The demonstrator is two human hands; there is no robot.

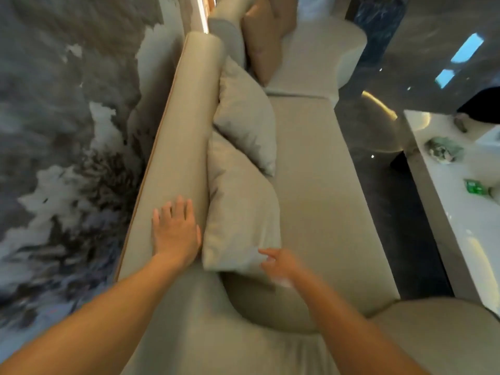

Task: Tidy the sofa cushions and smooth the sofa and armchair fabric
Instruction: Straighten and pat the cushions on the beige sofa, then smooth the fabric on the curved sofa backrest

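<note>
A beige sofa [319, 163] runs away from me along the wall. My left hand [174, 230] lies flat and open on the top of its backrest [184, 136], fingers spread. A large beige cushion [240, 212] leans against the backrest just right of that hand. My right hand [278, 263], blurred, hovers at the cushion's near lower corner with fingers loosely apart and nothing in it. A second beige cushion [246, 117] leans behind the first. A tan cushion [261, 41] stands at the sofa's far end.
A patterned grey marble wall [67, 117] is at the left. A white coffee table [465, 212] with small green objects stands at the right, across a strip of dark glossy floor [378, 158]. A rounded armrest [438, 336] bulges at the near right.
</note>
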